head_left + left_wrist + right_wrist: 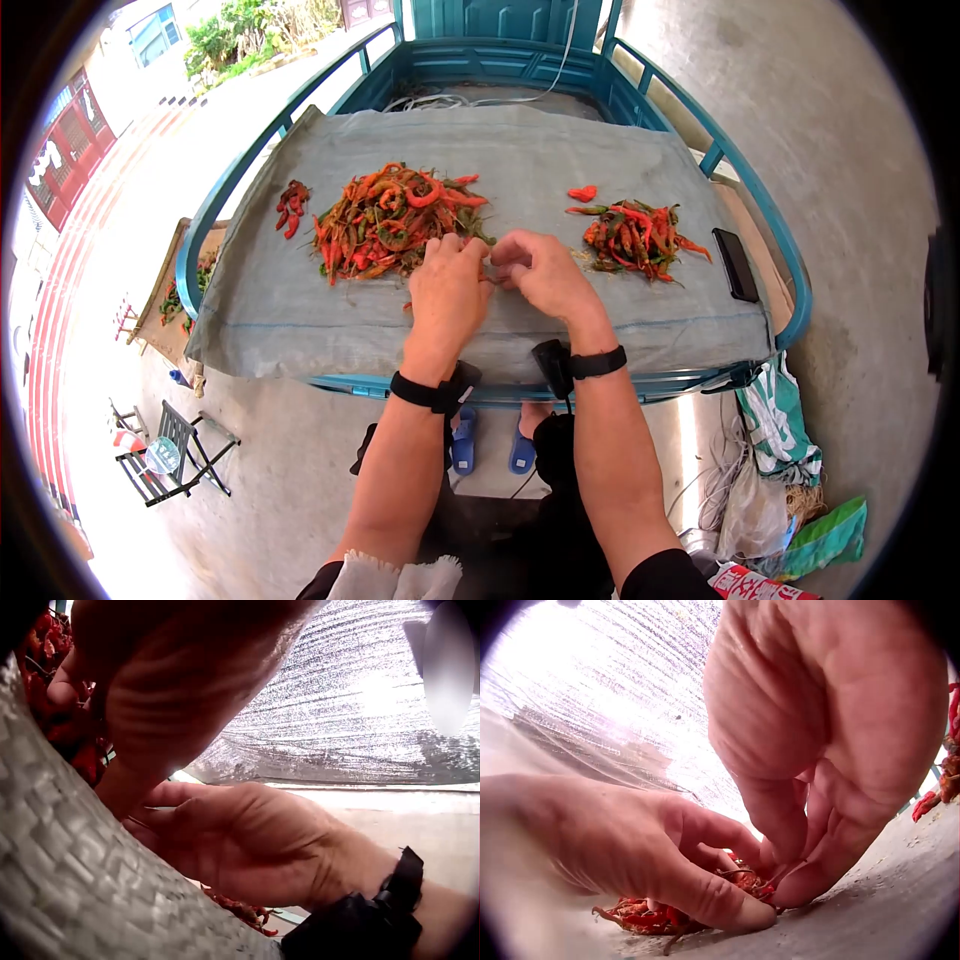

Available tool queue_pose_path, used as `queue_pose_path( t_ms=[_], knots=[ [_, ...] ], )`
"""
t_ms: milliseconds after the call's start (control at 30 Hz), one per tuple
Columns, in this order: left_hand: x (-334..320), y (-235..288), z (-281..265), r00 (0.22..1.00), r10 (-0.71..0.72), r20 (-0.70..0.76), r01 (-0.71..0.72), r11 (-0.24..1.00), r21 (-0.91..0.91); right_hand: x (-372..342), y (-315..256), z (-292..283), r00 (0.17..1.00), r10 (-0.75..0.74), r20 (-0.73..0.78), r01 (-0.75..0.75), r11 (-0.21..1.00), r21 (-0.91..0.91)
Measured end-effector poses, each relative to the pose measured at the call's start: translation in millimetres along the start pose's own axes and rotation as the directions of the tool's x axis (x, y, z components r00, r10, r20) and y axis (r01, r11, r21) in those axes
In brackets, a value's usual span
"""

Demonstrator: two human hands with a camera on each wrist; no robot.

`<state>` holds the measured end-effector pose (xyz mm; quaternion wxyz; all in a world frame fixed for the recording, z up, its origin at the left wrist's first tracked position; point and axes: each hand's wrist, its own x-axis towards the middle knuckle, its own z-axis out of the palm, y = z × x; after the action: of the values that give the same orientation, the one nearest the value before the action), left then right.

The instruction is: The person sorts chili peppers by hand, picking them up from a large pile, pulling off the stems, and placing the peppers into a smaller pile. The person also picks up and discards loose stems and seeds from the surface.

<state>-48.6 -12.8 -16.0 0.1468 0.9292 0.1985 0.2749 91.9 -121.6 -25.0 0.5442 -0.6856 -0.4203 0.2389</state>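
Note:
Both hands meet at the near right edge of a large heap of red and green chili peppers (375,225) on a grey woven sheet (540,150). In the right wrist view my left hand (652,855) holds wrinkled red chili peppers (641,919) low against the sheet, its thumb lying across them. Facing it, my right hand (548,278) brings thumb and fingertips together on a thin stem at the end of a chili pepper (754,881). Fingers hide most of that pepper. In the left wrist view, the palm of the right hand (247,847) shows below the left.
A smaller chili heap (640,240) lies to the right, beside a black phone (736,265). A few dark red chilies (291,207) lie at the far left. Teal cart rails (740,165) flank the sheet. A folding stool (175,455) and bags (780,425) are on the floor.

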Motion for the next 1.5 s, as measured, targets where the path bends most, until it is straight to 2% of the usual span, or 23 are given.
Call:
queue_pose_path(
  t_ms=[33, 100, 200, 300, 400, 467, 533, 567, 667, 767, 867, 967, 1067, 1200, 1333, 1500],
  knots=[
    [1.5, -1.3, 5.1, 1.000, -0.007, -0.018, 0.007, 1.000, 0.014, -1.3, 1.1, -3.4, 0.999, 0.033, -0.021, -0.033, 0.999, 0.010],
    [5.0, -3.4, 12.5, 0.998, -0.022, -0.052, 0.024, 0.999, 0.040, -4.0, 3.5, -7.9, 0.995, -0.003, -0.097, -0.001, 0.999, -0.041],
    [8.0, -2.7, 11.4, 0.983, -0.080, -0.166, 0.069, 0.995, -0.071, -7.8, 5.0, -12.1, 0.987, -0.028, -0.158, 0.013, 0.996, -0.093],
    [14.2, -2.6, 2.3, 0.953, -0.192, -0.236, 0.130, 0.958, -0.254, -10.2, 3.7, -15.9, 0.984, -0.028, -0.178, 0.011, 0.996, -0.094],
    [21.0, -12.3, -3.5, 0.907, -0.308, -0.288, 0.133, 0.857, -0.498, -11.5, 2.9, -17.8, 0.985, -0.051, -0.163, 0.036, 0.995, -0.094],
    [24.1, -19.0, -3.8, 0.874, -0.383, -0.298, 0.085, 0.726, -0.683, -11.6, 2.3, -17.4, 0.985, -0.047, -0.163, 0.036, 0.997, -0.068],
    [28.0, -23.0, -2.1, 0.841, -0.451, -0.300, -0.026, 0.519, -0.854, -11.3, 1.1, -16.0, 0.984, -0.013, -0.179, 0.011, 1.000, -0.007],
    [26.2, -25.2, -1.7, 0.833, -0.494, -0.249, -0.011, 0.436, -0.900, -11.5, 0.5, -15.7, 0.985, 0.005, -0.171, 0.002, 0.999, 0.040],
    [25.0, -37.2, 2.9, 0.840, -0.528, -0.125, -0.037, 0.175, -0.984, -13.0, -10.7, -14.3, 0.988, 0.033, -0.152, -0.009, 0.988, 0.153],
    [24.7, -34.3, 0.7, 0.845, -0.529, -0.079, -0.065, 0.044, -0.997, -14.6, -18.4, -11.7, 0.990, 0.028, -0.140, 0.005, 0.973, 0.229],
    [21.1, -32.4, -3.0, 0.886, -0.464, -0.008, -0.017, -0.015, -1.000, -14.8, -24.8, -9.7, 0.991, 0.021, -0.134, 0.023, 0.948, 0.319],
    [21.8, -22.2, -2.8, 0.901, -0.434, 0.005, -0.002, -0.016, -1.000, -15.1, -34.6, -3.1, 0.985, -0.014, -0.173, 0.084, 0.910, 0.406],
    [19.7, -12.7, -3.3, 0.906, -0.421, 0.031, 0.030, -0.009, -1.000, -12.2, -38.2, 5.9, 0.977, -0.058, -0.203, 0.147, 0.875, 0.460],
    [17.8, -13.6, 0.7, 0.925, -0.373, 0.066, 0.098, 0.068, -0.993, -7.5, -36.8, 11.0, 0.974, -0.068, -0.217, 0.162, 0.877, 0.453],
    [18.5, -12.8, 2.4, 0.895, -0.438, 0.080, 0.126, 0.077, -0.989, -4.6, -31.7, 13.5, 0.952, -0.030, -0.306, 0.159, 0.899, 0.409],
    [17.7, -14.2, 0.7, 0.858, -0.504, 0.095, 0.144, 0.059, -0.988, -4.3, -28.4, 6.3, 0.901, 0.048, -0.431, 0.213, 0.816, 0.537]
  ],
)
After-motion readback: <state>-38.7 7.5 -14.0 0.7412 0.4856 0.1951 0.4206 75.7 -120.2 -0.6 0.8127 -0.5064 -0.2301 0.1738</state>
